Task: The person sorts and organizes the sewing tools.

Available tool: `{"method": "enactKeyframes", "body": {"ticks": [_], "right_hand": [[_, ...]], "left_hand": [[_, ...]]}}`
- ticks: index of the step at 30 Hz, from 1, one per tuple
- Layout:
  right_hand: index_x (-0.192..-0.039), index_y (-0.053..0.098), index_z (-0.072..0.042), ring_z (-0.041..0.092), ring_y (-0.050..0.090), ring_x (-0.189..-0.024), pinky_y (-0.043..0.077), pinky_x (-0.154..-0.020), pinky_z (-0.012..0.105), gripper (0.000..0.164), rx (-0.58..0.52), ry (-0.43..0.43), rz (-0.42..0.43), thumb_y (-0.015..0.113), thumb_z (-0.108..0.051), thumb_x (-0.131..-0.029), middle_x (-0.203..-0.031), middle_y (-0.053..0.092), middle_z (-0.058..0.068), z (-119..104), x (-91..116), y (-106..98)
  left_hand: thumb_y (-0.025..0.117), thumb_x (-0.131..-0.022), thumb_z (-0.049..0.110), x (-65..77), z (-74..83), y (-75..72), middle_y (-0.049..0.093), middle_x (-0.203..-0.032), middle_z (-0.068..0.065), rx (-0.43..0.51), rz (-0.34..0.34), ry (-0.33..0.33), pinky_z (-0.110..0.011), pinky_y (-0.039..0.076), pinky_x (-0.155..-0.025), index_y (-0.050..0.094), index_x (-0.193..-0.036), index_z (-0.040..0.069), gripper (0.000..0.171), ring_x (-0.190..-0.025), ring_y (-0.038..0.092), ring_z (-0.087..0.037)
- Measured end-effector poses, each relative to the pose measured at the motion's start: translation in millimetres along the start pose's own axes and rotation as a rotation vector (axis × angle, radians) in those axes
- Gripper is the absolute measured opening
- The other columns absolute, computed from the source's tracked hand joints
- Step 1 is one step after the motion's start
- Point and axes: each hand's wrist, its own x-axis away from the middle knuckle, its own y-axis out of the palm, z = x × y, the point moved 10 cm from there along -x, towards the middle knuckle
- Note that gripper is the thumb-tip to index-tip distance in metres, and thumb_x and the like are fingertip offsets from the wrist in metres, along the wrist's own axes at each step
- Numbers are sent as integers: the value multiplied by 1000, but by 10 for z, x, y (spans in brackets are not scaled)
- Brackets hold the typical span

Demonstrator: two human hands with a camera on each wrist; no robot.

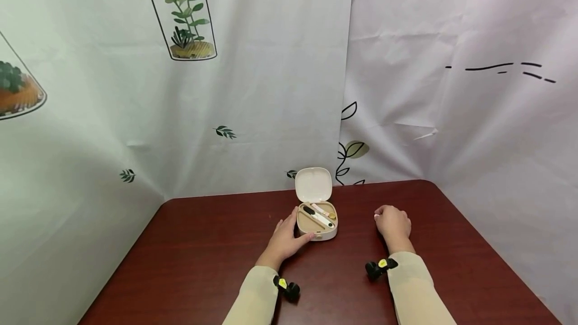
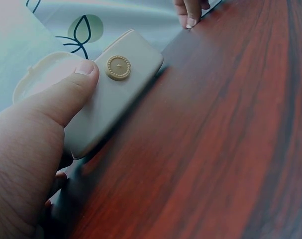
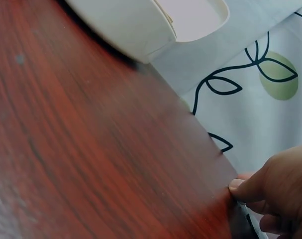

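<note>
A small cream case [image 1: 322,236] stands on the table with its lid [image 1: 313,184] raised at the back. My left hand [image 1: 284,240] grips it from the left, thumb on the front beside a round beige button [image 2: 119,67]. Inside the case lie a white tool with a black end [image 1: 319,216], a thin pinkish piece [image 1: 319,208] and a small yellowish round piece [image 1: 332,215]. To the right of the case, my right hand [image 1: 394,224] rests low at the tabletop with fingers curled. Its thumb [image 3: 250,186] points down at the wood; whether anything tiny is between the fingertips is hidden.
The dark red wood-grain table [image 1: 203,265] has rounded back corners. Behind and beside it hangs a white cloth [image 1: 262,89] printed with plants and leaves. A small black camera [image 1: 289,290] is strapped at the left wrist, another camera [image 1: 377,269] at the right.
</note>
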Motion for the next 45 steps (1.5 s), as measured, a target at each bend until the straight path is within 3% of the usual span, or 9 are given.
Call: {"method": "enactKeyframes", "body": {"ticks": [6, 13, 20, 26, 32, 41, 45], "right_hand": [[-105, 73, -6, 41, 60, -99, 43, -90, 59, 16, -96, -14, 71, 63, -17, -98, -103, 72, 14, -53, -11, -36], [-107, 74, -6, 29, 63, -87, 48, -78, 47, 19, -284, -52, 149, 67, -20, -97, -96, 72, 10, -194, -35, -27], [-110, 75, -4, 29, 63, -92, 48, -80, 40, 22, -501, -78, 177, 70, -20, -97, -102, 73, 14, -363, -61, 48], [-107, 76, -6, 22, 61, -86, 47, -75, 32, 21, -630, -49, 158, 73, -23, -94, -95, 73, 10, -466, -75, 144], [-107, 75, -7, 22, 59, -87, 47, -77, 32, 20, -679, -71, 121, 72, -23, -95, -95, 71, 9, -619, -58, 246], [-105, 75, -7, 18, 59, -85, 46, -72, 25, 15, -717, -160, 164, 72, -18, -95, -94, 71, 8, -820, -20, 258], [-106, 75, -7, 18, 59, -86, 46, -73, 25, 14, -685, -204, 126, 71, -16, -96, -94, 70, 8, -934, -29, 308]], "left_hand": [[67, -89, 61, 2, 8, -36, 36, -160, -16, 5, 10, 2, -55, 19, -121, 24, -160, 3, 102, -147, 36, -31], [67, -89, 61, 3, -7, -26, 36, -160, -16, -12, 5, -6, -56, 19, -121, 23, -160, 3, 102, -147, 36, -31], [67, -89, 63, -6, -20, -25, 36, -160, -16, -19, 8, -9, -56, 19, -121, 23, -161, 3, 103, -147, 36, -31], [67, -89, 63, 0, -20, -18, 37, -160, -15, -12, 8, -5, -56, 19, -121, 23, -161, 4, 103, -147, 36, -31], [66, -89, 63, 1, -1, -5, 37, -160, -15, -4, 9, 1, -57, 18, -121, 24, -161, 6, 102, -147, 35, -31], [66, -89, 63, 16, 33, 16, 40, -158, -15, -15, 1, 8, -58, 19, -120, 25, -161, 5, 101, -146, 37, -33], [65, -89, 64, 10, 17, 18, 39, -159, -14, -19, -2, -7, -57, 18, -121, 24, -161, 6, 102, -147, 36, -32]]}}
